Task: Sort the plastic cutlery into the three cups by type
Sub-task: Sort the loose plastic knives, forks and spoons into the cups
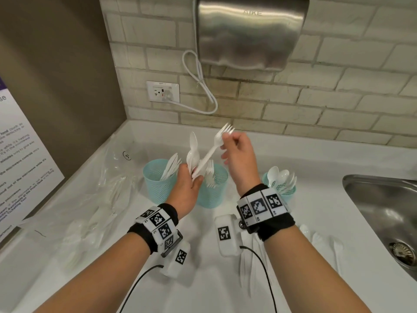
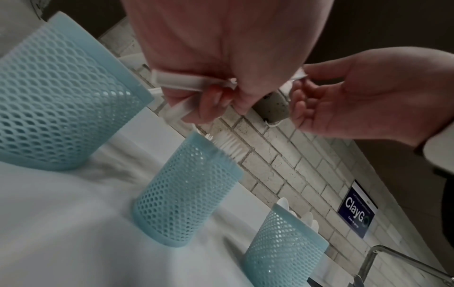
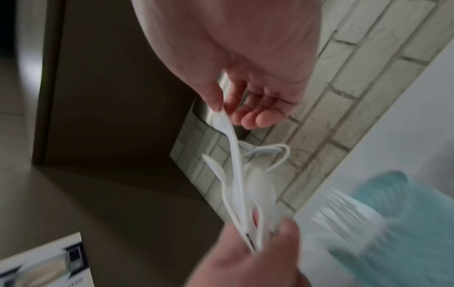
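Observation:
My left hand (image 1: 193, 177) grips a bunch of white plastic cutlery (image 1: 193, 152) by the handles, above and between the left and middle cups; spoon bowls stick up from it. My right hand (image 1: 225, 142) pinches one fork (image 1: 217, 143) near its tines, with the handle end still in the left hand's bunch. Three teal mesh cups stand in a row: the left cup (image 1: 155, 184) holds knives, the middle cup (image 1: 215, 190) forks, the right cup (image 1: 286, 192) spoons. The left wrist view shows the gripped handles (image 2: 179, 83). In the right wrist view the fork (image 3: 234, 155) runs down to the left hand.
Loose white cutlery (image 1: 320, 239) lies on the white counter near the steel sink (image 1: 383, 213), with more (image 1: 246, 267) under my right wrist. A clear plastic bag (image 1: 108, 188) lies left of the cups. A hand dryer (image 1: 248, 30) and its cord hang on the brick wall.

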Tool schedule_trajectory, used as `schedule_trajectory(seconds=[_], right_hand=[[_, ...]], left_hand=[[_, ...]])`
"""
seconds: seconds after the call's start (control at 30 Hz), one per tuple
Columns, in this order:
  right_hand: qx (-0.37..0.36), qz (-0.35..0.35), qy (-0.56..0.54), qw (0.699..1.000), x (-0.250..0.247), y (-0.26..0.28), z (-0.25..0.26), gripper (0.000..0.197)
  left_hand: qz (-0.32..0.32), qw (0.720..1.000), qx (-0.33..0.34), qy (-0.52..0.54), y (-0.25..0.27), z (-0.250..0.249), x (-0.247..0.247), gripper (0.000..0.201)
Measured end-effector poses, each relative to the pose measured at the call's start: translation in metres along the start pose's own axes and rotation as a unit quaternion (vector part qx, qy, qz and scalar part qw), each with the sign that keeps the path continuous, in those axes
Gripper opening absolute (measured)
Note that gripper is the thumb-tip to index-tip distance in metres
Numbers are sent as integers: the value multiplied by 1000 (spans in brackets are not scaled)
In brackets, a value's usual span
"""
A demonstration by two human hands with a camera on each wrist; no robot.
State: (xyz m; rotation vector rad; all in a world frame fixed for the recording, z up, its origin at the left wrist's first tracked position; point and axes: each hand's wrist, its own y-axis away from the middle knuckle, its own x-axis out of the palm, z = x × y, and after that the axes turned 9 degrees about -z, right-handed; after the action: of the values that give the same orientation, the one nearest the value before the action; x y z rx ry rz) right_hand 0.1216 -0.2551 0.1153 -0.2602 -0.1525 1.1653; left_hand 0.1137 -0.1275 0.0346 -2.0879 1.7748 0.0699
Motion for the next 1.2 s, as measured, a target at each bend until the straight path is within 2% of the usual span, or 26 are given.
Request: schedule_trajectory(seconds=[0.1,0.2,0.27,0.33,0.4,0.47,0.53,0.6,0.73,0.8,0.87,0.97,1.03,1.1,1.2], right_hand=[[-38,-54,-52,996,-11,-13,12,14],[-64,-60,29,996,-15,-17,-5,14],[-54,-60,69,994,-14,-12,-24,14],[-42,-52,112,991,-16,-8,-44,16],[-35,-16,201,979,-17,-4,-61,18],[-24,19,267,963,-19,1,-73,31],[-15,21,252,967,-19,7,-72,47],[-6,43,197,979,-18,11,-63,49],[-2,115,160,980,-15,16,-49,42],[14,110,147,983,-17,14,-47,41],[24,102,136,985,-22,9,-43,30],[-2,142,104,984,-43,3,-34,26],[7,164,98,982,-62,-1,-20,22],[0,132,107,986,-83,-9,-8,13],[-14,18,114,993,-116,-29,-6,16]], left_hand=[[-9,1000,-22,-14,-3,7,-4,17],[-5,999,-1,-50,-4,9,-6,33],[-12,999,4,-51,-4,10,-6,36],[-23,999,11,-38,-4,9,-5,32],[-27,1000,10,-10,-3,9,-4,29],[-22,999,3,26,-3,9,-2,27],[-7,999,4,46,-4,9,0,24],[11,998,7,56,-5,7,3,19],[60,998,26,-11,-1,-6,14,17],[84,994,47,-46,4,-15,21,22],[103,991,64,-55,8,-24,27,17],[139,988,54,-44,13,-33,41,6],[163,985,35,-52,12,-37,51,12],[186,978,25,-87,10,-39,62,21],[191,968,22,-162,13,-42,73,26]])
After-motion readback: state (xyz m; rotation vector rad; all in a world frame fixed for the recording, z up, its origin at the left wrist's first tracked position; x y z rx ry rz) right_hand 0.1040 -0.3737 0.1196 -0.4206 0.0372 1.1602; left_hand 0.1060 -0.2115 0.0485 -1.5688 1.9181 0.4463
